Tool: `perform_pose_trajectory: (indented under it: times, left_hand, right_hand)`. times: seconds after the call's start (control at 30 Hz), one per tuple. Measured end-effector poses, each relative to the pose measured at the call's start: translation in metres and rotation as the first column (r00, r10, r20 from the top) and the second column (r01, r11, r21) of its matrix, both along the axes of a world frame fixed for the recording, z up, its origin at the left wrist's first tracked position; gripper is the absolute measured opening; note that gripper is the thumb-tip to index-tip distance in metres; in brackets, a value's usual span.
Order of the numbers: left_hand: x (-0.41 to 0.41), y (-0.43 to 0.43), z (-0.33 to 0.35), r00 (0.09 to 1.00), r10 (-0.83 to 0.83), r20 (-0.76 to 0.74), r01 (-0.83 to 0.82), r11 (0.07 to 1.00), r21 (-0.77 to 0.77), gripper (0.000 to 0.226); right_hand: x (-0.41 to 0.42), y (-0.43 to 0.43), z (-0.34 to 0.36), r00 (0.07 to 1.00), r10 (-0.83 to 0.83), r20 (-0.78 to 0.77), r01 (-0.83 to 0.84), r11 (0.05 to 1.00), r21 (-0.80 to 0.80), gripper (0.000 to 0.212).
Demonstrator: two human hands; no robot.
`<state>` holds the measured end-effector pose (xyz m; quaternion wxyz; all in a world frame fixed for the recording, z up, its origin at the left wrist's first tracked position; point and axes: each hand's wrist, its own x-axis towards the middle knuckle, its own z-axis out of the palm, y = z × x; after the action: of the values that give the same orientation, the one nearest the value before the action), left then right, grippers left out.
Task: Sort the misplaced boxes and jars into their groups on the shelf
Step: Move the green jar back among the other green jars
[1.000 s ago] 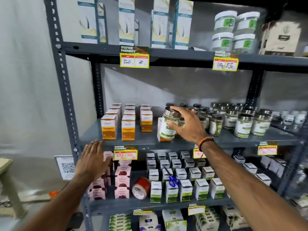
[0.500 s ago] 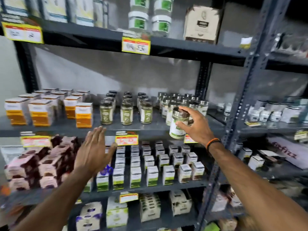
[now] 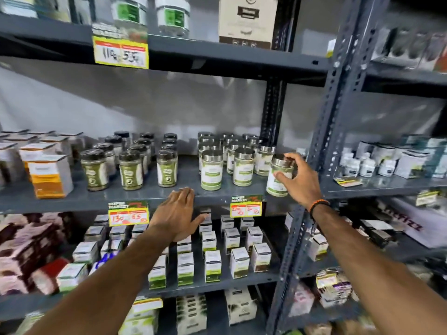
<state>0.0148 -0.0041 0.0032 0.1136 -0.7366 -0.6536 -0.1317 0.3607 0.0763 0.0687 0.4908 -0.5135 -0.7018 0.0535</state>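
R hand [image 3: 300, 182] grasps a silver-lidded jar [image 3: 278, 177] w/ white-and-green label: fingertips curl over the lid, thumb presses the label front. Jar sits at the front right end of the middle shelf [image 3: 150, 192], just right of the group of matching silver-lidded jars [image 3: 232, 160], close to the grey upright post [image 3: 331, 131]. It leans a bit; can't tell if its base touches the shelf or hangs just above the edge. An orange-and-black wristband [image 3: 318, 204] is on the R wrist.

L hand [image 3: 177, 213] is empty, open and flat, fingers together, fingertips at the front lip of the middle shelf, btwn the two yellow price tags: one to its left [image 3: 128, 213], one to its right [image 3: 246, 206]. It holds nothing.

On the same shelf, left of the silver-lidded group w/ a gap btwn: black-lidded jars [image 3: 130, 160] w/ dark green labels, in rows. Further left, white-and-orange boxes [image 3: 49, 176], the nearest one standing at the front edge.

Shelf below: rows of small white-and-green boxes [image 3: 212, 264]; pink-and-brown boxes [image 3: 21, 240] stacked at far left, blurry. Top shelf: white tubs w/ green labels [image 3: 150, 13], a tan-and-brown box [image 3: 248, 19] beside them, and another yellow tag [image 3: 121, 53] on the shelf lip. The neighbouring unit on the right carries small white bottles [image 3: 367, 166] and boxes, too blurred to read.
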Motion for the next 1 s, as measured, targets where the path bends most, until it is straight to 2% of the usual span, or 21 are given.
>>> perform_pose_trajectory:
  times: [0.33,0.4,0.5,0.53,0.77,1.0]
  left_hand:
    - [-0.005,0.007,-0.011,0.999,-0.025,-0.04,0.03,0.994,0.109,0.087]
    - [-0.005,0.006,-0.012,0.999,-0.026,-0.041,0.031,0.992,0.123,0.086]
    - [-0.005,0.006,-0.014,0.998,-0.036,-0.043,0.041,0.99,0.134,0.084]
    - [-0.005,0.006,-0.015,0.998,-0.038,-0.041,0.043,0.99,0.138,0.084]
    - [-0.007,0.006,-0.019,0.998,-0.045,-0.047,0.052,0.986,0.156,0.084]
    - [-0.011,0.006,-0.02,0.996,-0.057,-0.062,0.067,0.984,0.163,0.082]
  right_hand:
    - [-0.01,0.028,-0.011,1.0,0.022,-0.01,-0.023,0.999,-0.046,0.063]
    - [-0.011,0.028,-0.017,0.999,0.026,-0.04,-0.029,0.997,-0.074,0.08]
    - [-0.01,0.03,-0.032,0.994,-0.05,-0.097,0.03,0.981,-0.192,0.116]
    - [-0.01,0.032,-0.038,0.993,-0.079,-0.085,0.058,0.972,-0.226,0.12]
    - [-0.018,0.052,-0.038,0.982,-0.191,-0.003,0.183,0.946,-0.268,0.078]
    - [-0.026,0.059,-0.039,0.982,-0.187,0.038,0.191,0.95,-0.248,0.061]
